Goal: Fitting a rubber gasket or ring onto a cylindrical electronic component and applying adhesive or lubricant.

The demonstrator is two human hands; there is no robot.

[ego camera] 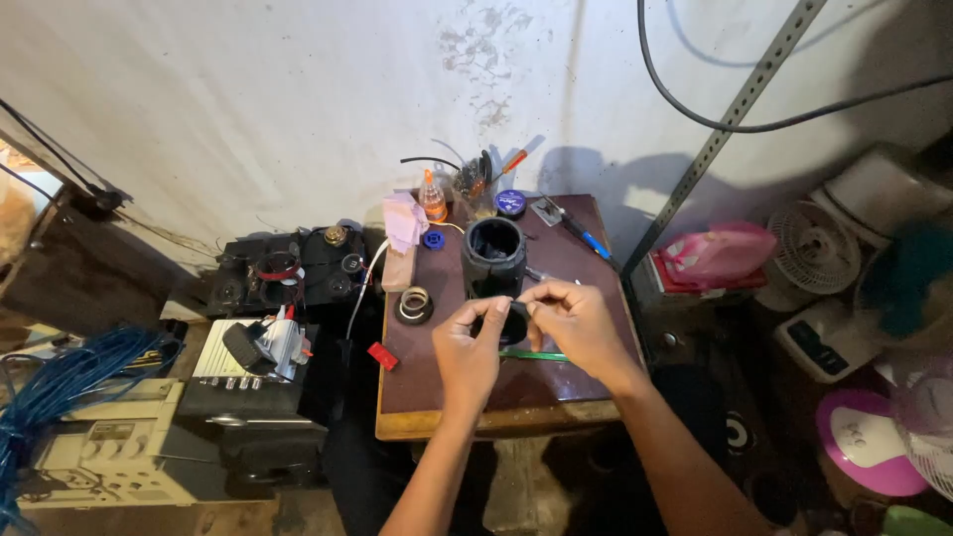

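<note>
- Over a small brown table (437, 382), left hand (467, 352) and right hand (576, 323) pinch a small black part (513, 323) between closed fingertips.
- Just behind stands a black cylindrical housing (493, 258).

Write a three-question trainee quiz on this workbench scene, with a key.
1. True or false: both hands hold the small black part.
2. What stands upright just behind the hands? A) black cylinder B) fan C) radio
3. The solder roll lies on which side of the cylinder, as seen in the picture?

Key: 1 true: left hand and right hand both grip it. 2 A. 3 left.
</note>
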